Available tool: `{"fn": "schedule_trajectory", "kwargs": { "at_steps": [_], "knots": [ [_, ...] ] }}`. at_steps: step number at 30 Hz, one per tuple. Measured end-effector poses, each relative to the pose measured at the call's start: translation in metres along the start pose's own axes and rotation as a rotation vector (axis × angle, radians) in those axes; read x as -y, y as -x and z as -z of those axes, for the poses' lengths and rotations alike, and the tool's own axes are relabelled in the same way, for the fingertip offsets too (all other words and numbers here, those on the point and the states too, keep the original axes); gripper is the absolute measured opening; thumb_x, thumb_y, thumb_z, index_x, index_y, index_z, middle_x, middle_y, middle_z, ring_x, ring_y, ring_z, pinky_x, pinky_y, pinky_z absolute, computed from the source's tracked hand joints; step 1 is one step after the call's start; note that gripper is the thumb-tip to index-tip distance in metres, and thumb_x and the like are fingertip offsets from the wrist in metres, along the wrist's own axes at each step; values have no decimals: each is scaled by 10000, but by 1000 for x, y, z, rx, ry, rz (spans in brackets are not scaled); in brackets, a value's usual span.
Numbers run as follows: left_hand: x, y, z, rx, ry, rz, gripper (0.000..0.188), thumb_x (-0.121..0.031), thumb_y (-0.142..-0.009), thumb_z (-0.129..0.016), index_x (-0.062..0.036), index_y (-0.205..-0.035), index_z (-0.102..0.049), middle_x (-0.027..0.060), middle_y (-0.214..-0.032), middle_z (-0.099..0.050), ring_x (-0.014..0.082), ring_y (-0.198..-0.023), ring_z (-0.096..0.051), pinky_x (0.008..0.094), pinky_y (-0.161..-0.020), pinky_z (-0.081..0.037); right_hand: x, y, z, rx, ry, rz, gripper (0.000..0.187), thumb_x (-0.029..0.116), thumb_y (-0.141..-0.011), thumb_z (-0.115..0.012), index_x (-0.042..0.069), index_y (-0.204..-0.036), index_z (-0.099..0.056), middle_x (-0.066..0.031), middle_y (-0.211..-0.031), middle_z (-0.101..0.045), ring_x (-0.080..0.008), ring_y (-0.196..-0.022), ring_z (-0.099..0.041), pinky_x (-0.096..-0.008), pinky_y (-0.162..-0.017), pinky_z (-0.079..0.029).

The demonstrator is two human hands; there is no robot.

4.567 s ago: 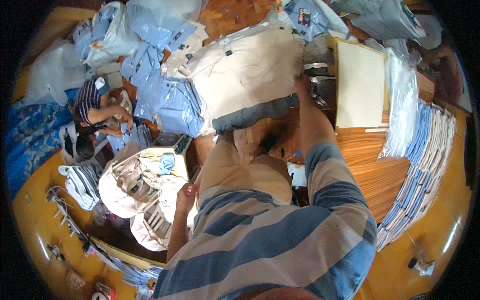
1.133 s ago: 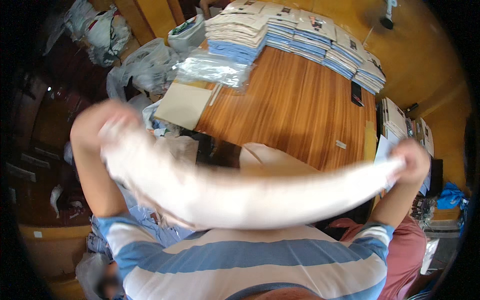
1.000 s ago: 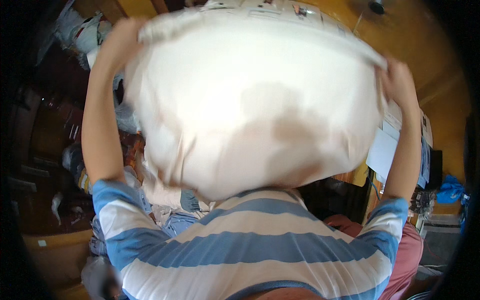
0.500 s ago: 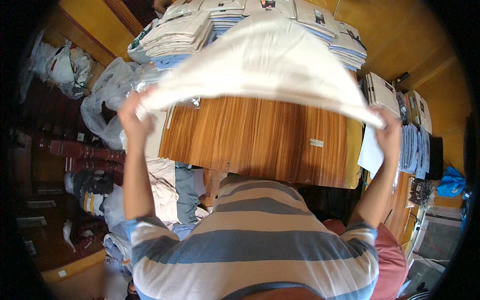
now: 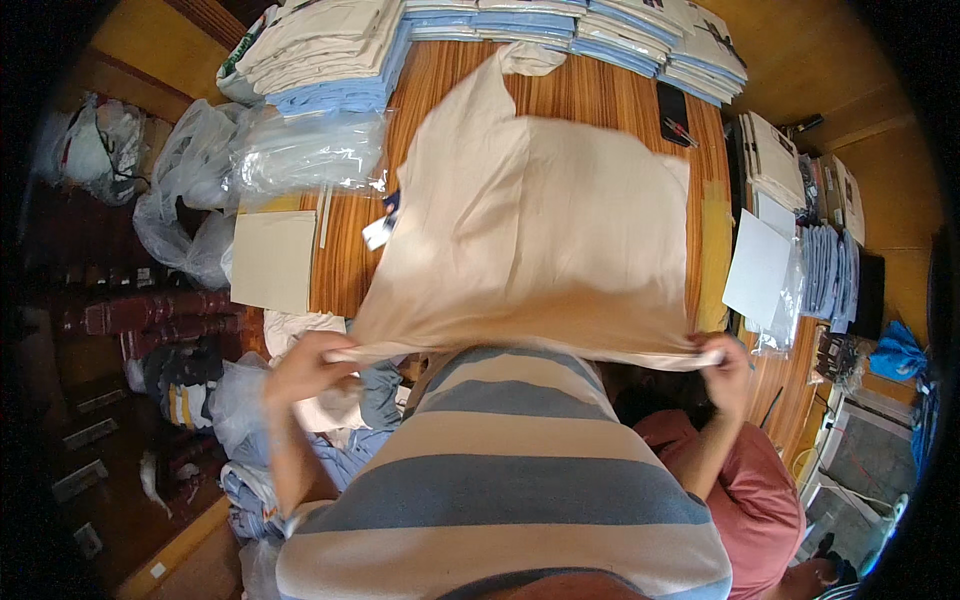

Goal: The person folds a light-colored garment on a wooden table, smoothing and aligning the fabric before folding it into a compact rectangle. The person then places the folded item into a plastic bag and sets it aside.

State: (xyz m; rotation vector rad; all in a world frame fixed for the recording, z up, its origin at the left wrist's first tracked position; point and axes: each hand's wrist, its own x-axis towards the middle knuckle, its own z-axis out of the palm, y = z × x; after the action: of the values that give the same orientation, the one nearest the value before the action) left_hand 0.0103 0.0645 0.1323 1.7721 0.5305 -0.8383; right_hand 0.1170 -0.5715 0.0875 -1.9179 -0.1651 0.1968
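Observation:
A beige garment [image 5: 560, 230], apparently a shirt, is spread over the wood-grain table [image 5: 590, 85], its near edge stretched taut just in front of my body. My left hand [image 5: 312, 367] grips the left corner of that edge, and my right hand [image 5: 727, 368] is closed on the right corner. The far part is uneven: a narrow piece like a sleeve reaches away at the left and curls at its tip. Out from under the left side pokes a white tag [image 5: 377, 234] with a dark blue bit beside it.
Folded beige and blue garments [image 5: 325, 50] stand in stacks along the far edge. Clear plastic bags [image 5: 310, 150] and beige card [image 5: 272, 260] lie at left. A black phone-like object [image 5: 674, 112] lies far right, near white sheets [image 5: 757, 262]. Reddish cloth [image 5: 750, 500] is at lower right.
Both hands have come down and toward my body, still holding the garment's corners. The raised, billowing cloth now lies over the table, and the plastic bags at left are uncovered.

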Motion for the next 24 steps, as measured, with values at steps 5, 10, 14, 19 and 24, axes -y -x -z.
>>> {"fn": "schedule_trajectory", "kwargs": {
  "at_steps": [5, 10, 14, 19, 24],
  "knots": [
    [-72, 68, 166, -532, -308, -713, 475, -83, -754, -822, -15, -1200, -674, 94, -1147, -708, 238, -1063, -680, 407, -956, -541, 76, -77, 86, -462, -44, 345, 228, 99, -926, -740, 39, -1122, -638, -41, -1029, -635, -150, -934, -620, -328, -926, -534],
    [-274, -64, 226, -460, -986, -955, 358, -275, -916, -734, 27, -1108, -730, 175, -1084, -772, 306, -1043, -718, 413, -910, -554, 92, -234, 55, -294, 203, 141, 299, 207, -1001, -724, -40, -1167, -702, -60, -1044, -727, -105, -937, -628, -240, -845, -486],
    [-287, -200, 140, -1018, -813, -940, 398, -241, -922, -714, -9, -1245, -697, 161, -1189, -729, 242, -1119, -668, 383, -998, -518, -11, -305, 48, -448, 325, 128, 392, 247, -1008, -690, -67, -1240, -660, -130, -1012, -733, -213, -891, -668, -316, -832, -520],
    [-155, -276, 38, -751, -671, -1089, 493, -239, -935, -686, -233, -1425, -630, 232, -1559, -448, 442, -1411, -441, 542, -1157, -391, -63, -236, -65, -685, 732, 454, 467, 248, -1055, -539, -20, -1436, -524, -273, -1414, -562, -436, -1287, -552, -504, -1104, -423],
    [9, -214, -71, -865, -787, -683, 733, -446, -935, -679, -105, -1550, -473, 257, -1594, -406, 467, -1486, -349, 567, -1216, -288, -122, -122, -149, -328, 820, 62, 596, 371, -1085, -458, 20, -1564, -402, -210, -1632, -388, -421, -1518, -324, -575, -1232, -218]
  ]
}}
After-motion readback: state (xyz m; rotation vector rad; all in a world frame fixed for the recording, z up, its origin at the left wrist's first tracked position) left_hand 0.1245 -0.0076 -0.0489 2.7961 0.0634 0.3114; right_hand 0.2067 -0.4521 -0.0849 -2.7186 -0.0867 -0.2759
